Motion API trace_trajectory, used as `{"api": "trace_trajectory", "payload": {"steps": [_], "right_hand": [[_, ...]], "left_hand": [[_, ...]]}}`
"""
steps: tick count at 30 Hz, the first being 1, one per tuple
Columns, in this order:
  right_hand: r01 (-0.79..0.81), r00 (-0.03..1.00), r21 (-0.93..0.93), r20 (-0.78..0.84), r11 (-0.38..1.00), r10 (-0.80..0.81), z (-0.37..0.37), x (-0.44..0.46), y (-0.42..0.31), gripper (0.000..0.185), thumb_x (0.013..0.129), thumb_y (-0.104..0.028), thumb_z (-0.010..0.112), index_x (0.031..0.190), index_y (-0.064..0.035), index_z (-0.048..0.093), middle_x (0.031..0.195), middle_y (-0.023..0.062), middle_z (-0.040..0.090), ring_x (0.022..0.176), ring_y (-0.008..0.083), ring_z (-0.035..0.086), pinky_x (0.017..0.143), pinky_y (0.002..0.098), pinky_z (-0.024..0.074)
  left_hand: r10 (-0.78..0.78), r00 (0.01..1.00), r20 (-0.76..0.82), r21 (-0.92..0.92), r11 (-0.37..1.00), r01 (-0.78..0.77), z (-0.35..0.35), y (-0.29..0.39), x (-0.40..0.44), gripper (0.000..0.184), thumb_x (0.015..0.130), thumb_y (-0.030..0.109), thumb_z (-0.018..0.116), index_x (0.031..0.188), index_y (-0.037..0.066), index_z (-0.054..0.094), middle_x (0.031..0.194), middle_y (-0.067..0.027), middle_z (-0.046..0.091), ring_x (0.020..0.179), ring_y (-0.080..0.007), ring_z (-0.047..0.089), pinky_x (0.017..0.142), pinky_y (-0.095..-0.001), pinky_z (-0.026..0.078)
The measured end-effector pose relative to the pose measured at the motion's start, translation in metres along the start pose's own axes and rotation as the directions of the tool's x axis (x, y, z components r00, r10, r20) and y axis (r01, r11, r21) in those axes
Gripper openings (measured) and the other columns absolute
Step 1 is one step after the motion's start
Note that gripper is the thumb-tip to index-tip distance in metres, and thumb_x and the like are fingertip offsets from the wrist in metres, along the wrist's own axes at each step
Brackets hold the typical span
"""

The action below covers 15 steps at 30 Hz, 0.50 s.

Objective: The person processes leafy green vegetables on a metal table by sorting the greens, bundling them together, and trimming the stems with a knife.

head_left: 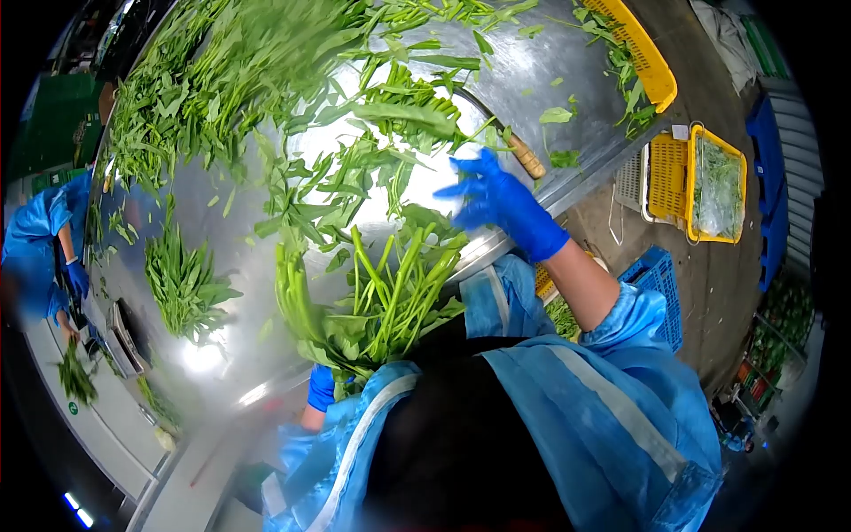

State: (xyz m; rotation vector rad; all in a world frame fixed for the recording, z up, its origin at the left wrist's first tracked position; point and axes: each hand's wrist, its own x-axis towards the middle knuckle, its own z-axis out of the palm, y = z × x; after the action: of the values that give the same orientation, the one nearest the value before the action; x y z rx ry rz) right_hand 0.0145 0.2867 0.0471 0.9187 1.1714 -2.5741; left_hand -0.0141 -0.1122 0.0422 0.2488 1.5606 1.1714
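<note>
My left hand (321, 387), in a blue glove, is closed around the leafy lower end of a bunch of water spinach (390, 301), held against my front with its cut stems up. The leaves hide part of the fingers. My right hand (501, 197), also blue-gloved, is raised over the table's near edge, fingers spread and holding nothing. Close beyond it lies a curved blade with a wooden handle (526, 157). Loose water spinach stems and leaves (337, 182) lie scattered in front of both hands.
A big heap of greens (230, 71) covers the far left of the metal table (257, 355); a separate bunch (182, 279) lies nearer. Yellow crates (716, 186) and a blue crate (656, 293) stand at right. A co-worker (44, 239) in blue handles greens at left.
</note>
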Motion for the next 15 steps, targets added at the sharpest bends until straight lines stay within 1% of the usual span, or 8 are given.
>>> {"api": "trace_trajectory", "payload": {"steps": [2,3,6,7,10,12,13,15], "right_hand": [[0.06,0.981,-0.514,0.189,0.856,0.044,0.005,-0.014,-0.014,0.042,0.094,-0.034,0.043,0.127,-0.0095,0.05,0.101,0.0078,0.066,0.068,0.0143,0.063,0.061,0.024,0.0506],[0.077,0.976,-0.503,0.213,0.861,0.037,0.015,-0.02,-0.017,0.033,0.09,-0.027,0.051,0.114,-0.0071,0.061,0.094,0.0041,0.067,0.06,0.0093,0.06,0.055,0.021,0.0474],[0.096,0.939,-0.689,0.302,0.718,0.164,0.02,-0.014,-0.004,0.021,0.087,-0.017,0.057,0.098,-0.0037,0.068,0.091,0.0051,0.067,0.061,0.009,0.06,0.055,0.0208,0.0473],[0.142,0.952,-0.51,0.304,0.848,0.023,0.025,-0.016,-0.003,0.016,0.086,-0.011,0.058,0.088,-0.0009,0.07,0.086,0.0057,0.068,0.061,0.0088,0.059,0.055,0.0203,0.047],[0.499,0.866,-0.478,0.239,0.723,-0.44,-0.004,0.005,0.001,0.018,0.088,-0.012,0.056,0.095,-0.0002,0.069,0.086,0.007,0.068,0.067,0.0092,0.061,0.059,0.0207,0.0476],[0.321,0.927,-0.313,-0.092,0.894,-0.364,-0.02,0.016,-0.028,0.021,0.089,-0.014,0.056,0.099,0.0004,0.067,0.091,0.0085,0.067,0.076,0.011,0.061,0.065,0.0216,0.0481],[0.316,0.923,-0.33,-0.109,0.889,-0.369,-0.017,0.019,-0.03,0.024,0.09,-0.019,0.057,0.104,-0.0009,0.065,0.092,0.009,0.067,0.08,0.0124,0.061,0.071,0.0239,0.0487],[0.521,0.852,-0.626,0.342,0.58,-0.396,-0.023,0.039,0.006,0.025,0.09,-0.022,0.057,0.102,-0.002,0.066,0.093,0.0089,0.068,0.081,0.0137,0.062,0.074,0.0261,0.0485]], "left_hand": [[0.008,1.0,0.007,0.004,1.0,-0.008,-0.001,0.0,-0.001,0.062,0.066,-0.006,0.069,0.124,0.002,0.049,0.111,-0.0115,0.062,0.099,-0.0211,0.061,0.085,-0.0352,0.051],[0.009,1.0,0.01,0.008,1.0,-0.009,0.0,0.003,0.008,0.062,0.066,-0.006,0.069,0.124,0.002,0.049,0.111,-0.0115,0.062,0.099,-0.0211,0.061,0.085,-0.0352,0.051],[0.016,1.0,0.025,0.025,1.0,-0.016,-0.001,0.003,0.003,0.063,0.066,-0.007,0.069,0.125,0.002,0.049,0.111,-0.0114,0.061,0.099,-0.0211,0.061,0.085,-0.0352,0.051],[0.018,0.999,0.029,0.029,0.999,-0.019,-0.002,0.001,-0.002,0.063,0.066,-0.007,0.069,0.125,0.002,0.049,0.111,-0.0114,0.061,0.099,-0.0211,0.061,0.085,-0.0352,0.051],[0.022,0.999,0.024,0.028,0.999,-0.023,-0.003,0.003,0.003,0.063,0.066,-0.007,0.069,0.125,0.002,0.049,0.111,-0.0114,0.061,0.099,-0.0211,0.061,0.085,-0.0352,0.051],[0.033,0.999,0.022,0.028,0.999,-0.033,-0.002,0.002,0.003,0.063,0.066,-0.007,0.069,0.125,0.002,0.049,0.111,-0.0114,0.061,0.099,-0.0211,0.061,0.085,-0.0352,0.051],[0.035,0.999,0.023,0.028,0.999,-0.036,-0.002,0.002,0.003,0.063,0.066,-0.007,0.069,0.125,0.002,0.049,0.111,-0.0114,0.061,0.099,-0.0211,0.061,0.085,-0.0352,0.051],[0.04,0.999,0.028,0.034,0.999,-0.041,-0.004,0.004,0.006,0.063,0.066,-0.007,0.069,0.125,0.002,0.049,0.111,-0.0114,0.061,0.099,-0.0211,0.061,0.085,-0.0352,0.051]]}}
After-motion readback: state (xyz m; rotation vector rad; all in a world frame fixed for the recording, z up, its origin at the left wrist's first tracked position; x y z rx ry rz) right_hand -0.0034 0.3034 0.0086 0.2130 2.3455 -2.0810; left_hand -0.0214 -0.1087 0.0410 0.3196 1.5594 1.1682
